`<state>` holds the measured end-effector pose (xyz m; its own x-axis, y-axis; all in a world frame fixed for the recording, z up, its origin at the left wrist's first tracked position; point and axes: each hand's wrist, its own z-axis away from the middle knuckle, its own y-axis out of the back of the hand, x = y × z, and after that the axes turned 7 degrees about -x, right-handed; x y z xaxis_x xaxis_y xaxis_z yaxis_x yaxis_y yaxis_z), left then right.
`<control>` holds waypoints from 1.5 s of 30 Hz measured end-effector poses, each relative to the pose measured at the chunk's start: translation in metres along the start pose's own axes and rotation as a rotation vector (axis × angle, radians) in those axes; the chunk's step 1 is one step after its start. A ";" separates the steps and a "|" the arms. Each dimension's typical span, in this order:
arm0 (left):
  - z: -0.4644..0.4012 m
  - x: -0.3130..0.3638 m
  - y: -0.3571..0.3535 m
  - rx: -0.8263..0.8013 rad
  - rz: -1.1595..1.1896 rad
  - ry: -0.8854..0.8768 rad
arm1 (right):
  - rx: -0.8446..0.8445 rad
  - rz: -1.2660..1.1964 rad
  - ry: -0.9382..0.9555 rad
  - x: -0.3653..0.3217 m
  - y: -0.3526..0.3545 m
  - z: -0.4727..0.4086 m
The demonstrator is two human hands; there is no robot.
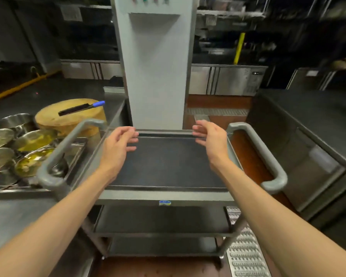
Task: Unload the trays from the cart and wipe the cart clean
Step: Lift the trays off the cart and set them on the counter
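Cart (164, 196) sits dead centre, three stainless shelves, grey handles on both sides. Top shelf carries one dark flat tray (168, 162); middle and bottom shelves look dark, can't tell if trays sit on them.

Left hand (118, 144) hovers over the tray's far left part, fingers loosely curled, grip released, grasping nothing. Right hand (210, 136) mirrors it over the far right part, fingers loosely bent, also released. Neither visibly touches the tray; motion blur at the fingertips, so contact isn't certain.

Left of the cart, a steel tabletop (18, 212) holds a metal pan (76, 150) packed with used steel bowls (34, 139), yellowish residue inside. Behind them a round wooden chopping block (72, 118) with a blue-handled cleaver (80, 108) lying flat on top.

Past the cart stands a pale grey column (156, 76) with red and green lights at the top. Metal floor grating (246, 256) lies beside the cart's right legs.
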<state>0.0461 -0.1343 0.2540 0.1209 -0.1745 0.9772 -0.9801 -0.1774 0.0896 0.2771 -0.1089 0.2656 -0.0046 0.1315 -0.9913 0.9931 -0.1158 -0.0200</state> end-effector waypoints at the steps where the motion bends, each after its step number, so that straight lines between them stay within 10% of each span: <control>1: -0.005 -0.004 -0.009 -0.013 -0.004 0.006 | 0.015 0.010 -0.007 0.004 0.010 -0.005; 18: -0.069 -0.176 0.015 -0.248 -0.386 0.300 | 0.099 0.349 -0.344 0.162 0.028 -0.053; 26: -0.068 -0.242 0.027 -0.414 -0.774 0.393 | -0.437 1.129 -0.513 0.241 0.032 -0.060; 32: -0.068 -0.258 0.020 -0.461 -0.914 0.365 | -0.672 1.570 -0.371 0.260 0.028 -0.066; 45: -0.063 -0.278 0.016 -0.387 -1.206 0.100 | -0.596 1.734 0.156 0.261 0.044 -0.055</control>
<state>-0.0134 -0.0275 -0.0041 0.9692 -0.0239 0.2452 -0.2405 0.1241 0.9627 0.3260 -0.0255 0.0128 0.9231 0.3424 0.1754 -0.2259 0.1135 0.9675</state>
